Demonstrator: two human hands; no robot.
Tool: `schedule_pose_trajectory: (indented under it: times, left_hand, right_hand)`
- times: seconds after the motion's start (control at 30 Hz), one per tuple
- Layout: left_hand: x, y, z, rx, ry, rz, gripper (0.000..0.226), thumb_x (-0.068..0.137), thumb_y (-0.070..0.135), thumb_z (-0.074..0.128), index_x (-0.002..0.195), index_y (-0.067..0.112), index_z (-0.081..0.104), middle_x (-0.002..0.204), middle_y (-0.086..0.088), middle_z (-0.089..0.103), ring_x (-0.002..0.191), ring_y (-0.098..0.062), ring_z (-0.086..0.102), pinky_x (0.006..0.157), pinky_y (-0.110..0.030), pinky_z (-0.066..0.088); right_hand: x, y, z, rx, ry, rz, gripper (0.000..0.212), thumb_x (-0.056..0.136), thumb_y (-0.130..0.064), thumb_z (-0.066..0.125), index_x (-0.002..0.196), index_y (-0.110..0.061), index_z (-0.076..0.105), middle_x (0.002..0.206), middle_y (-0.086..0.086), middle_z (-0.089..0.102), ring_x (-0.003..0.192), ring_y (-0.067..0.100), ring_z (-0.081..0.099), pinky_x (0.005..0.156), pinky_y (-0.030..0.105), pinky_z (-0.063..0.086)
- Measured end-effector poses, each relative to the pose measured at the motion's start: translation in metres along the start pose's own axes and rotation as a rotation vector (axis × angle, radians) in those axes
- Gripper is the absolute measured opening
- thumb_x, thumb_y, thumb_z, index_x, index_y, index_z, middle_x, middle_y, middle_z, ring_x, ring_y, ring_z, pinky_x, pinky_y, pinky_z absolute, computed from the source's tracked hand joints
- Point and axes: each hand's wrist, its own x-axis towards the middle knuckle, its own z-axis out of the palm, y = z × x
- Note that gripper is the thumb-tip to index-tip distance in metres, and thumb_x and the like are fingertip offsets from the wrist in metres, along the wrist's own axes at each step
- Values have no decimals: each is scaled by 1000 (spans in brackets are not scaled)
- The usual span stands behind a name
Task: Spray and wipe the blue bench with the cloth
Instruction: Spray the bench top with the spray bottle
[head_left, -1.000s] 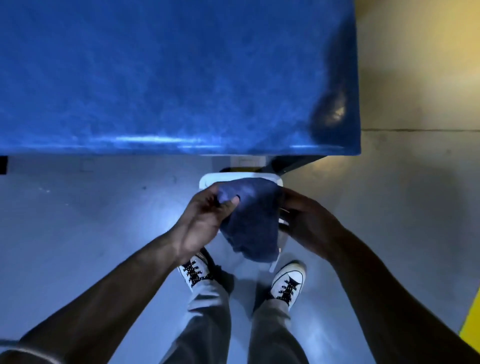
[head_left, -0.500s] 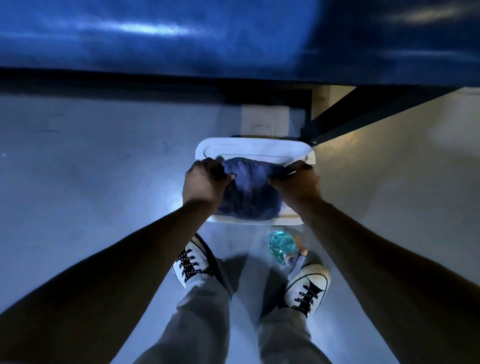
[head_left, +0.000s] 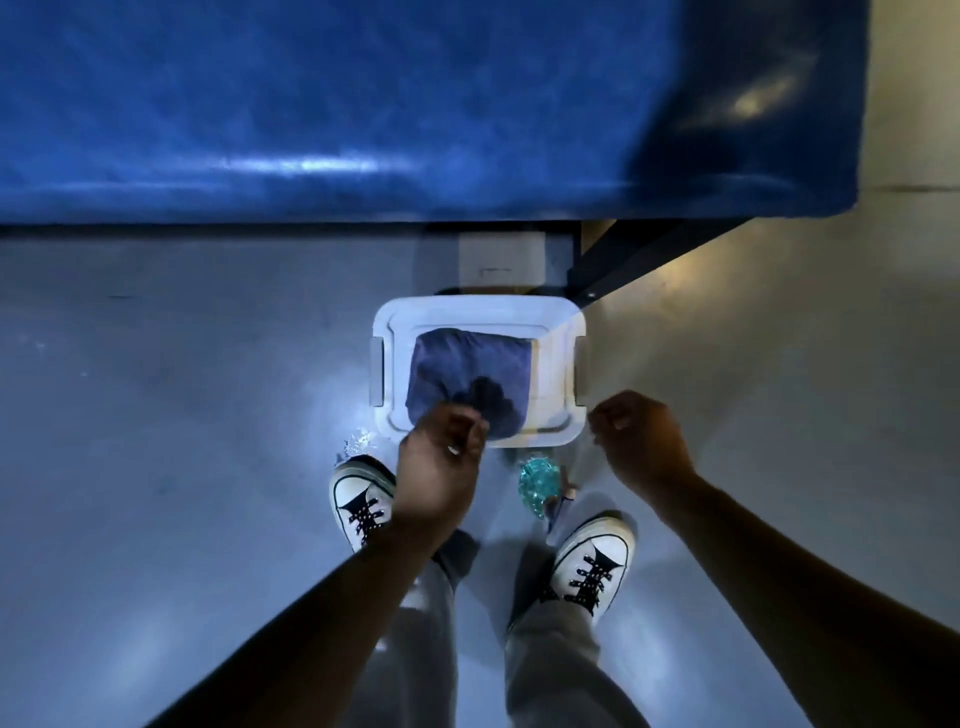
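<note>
The blue bench (head_left: 363, 104) fills the top of the view, its padded top glossy with light streaks. Below its front edge a white plastic bin (head_left: 478, 307) stands on the floor, and the folded blue cloth (head_left: 467, 364) lies inside it. My left hand (head_left: 441, 457) hovers over the bin's near left corner with loosely curled fingers, holding nothing and casting a shadow on the cloth. My right hand (head_left: 639, 441) hangs just right of the bin, also loosely curled and empty. A teal spray bottle (head_left: 537, 483) lies on the floor between the bin and my shoes.
The bench's dark metal leg (head_left: 623, 265) angles down behind the bin's right corner. A pale box (head_left: 501, 254) sits behind the bin. My two white sneakers (head_left: 363, 504) stand on the grey floor. A small crumpled shiny scrap (head_left: 357, 441) lies left of the bin.
Both hands lowered the cloth into the bin, let go of it and pulled back toward me. The camera view tilted up again, showing more of the bench.
</note>
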Motion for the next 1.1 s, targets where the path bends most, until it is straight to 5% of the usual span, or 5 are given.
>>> schedule_pose_trajectory:
  times: [0.27, 0.63, 0.8, 0.97, 1.1]
  left_hand:
    - [-53, -51, 98, 268, -47, 5, 39, 86, 50, 62, 87, 12, 69, 79, -6, 70, 68, -23, 67, 66, -33, 58]
    - [-69, -45, 125, 657, -55, 88, 21, 86, 30, 78, 96, 16, 67, 82, -5, 69, 64, -27, 69, 53, -33, 53]
    - [-83, -1, 92, 478, -124, -35, 22, 94, 45, 59, 109, 28, 62, 102, 7, 69, 92, -18, 66, 77, -34, 51]
    - [-101, 107, 21, 350, -129, 11, 32, 89, 63, 54, 106, 37, 63, 91, 17, 73, 82, -6, 71, 79, -35, 58]
    - [-111, 208, -53, 221, -121, 105, 26, 90, 55, 64, 106, 35, 67, 85, 14, 75, 70, -5, 70, 72, -33, 60]
  right_hand:
    - [-30, 93, 14, -12, -100, 138, 18, 98, -17, 59, 85, -24, 69, 91, 3, 74, 83, 26, 72, 74, 33, 58]
    - [-61, 131, 34, -33, -138, 136, 18, 102, -23, 52, 105, -20, 70, 100, 0, 73, 80, 15, 71, 63, 19, 46]
    - [-83, 112, 7, -69, -94, 18, 18, 98, -17, 56, 99, -34, 62, 100, -7, 68, 93, 18, 67, 66, 23, 43]
    - [-144, 45, -53, -161, -135, -385, 89, 82, -34, 80, 155, -29, 30, 151, -9, 40, 134, 11, 44, 101, 29, 48]
    - [-186, -40, -102, -163, -73, -611, 113, 74, -53, 81, 161, -21, 16, 163, -8, 28, 149, 14, 30, 117, 29, 35]
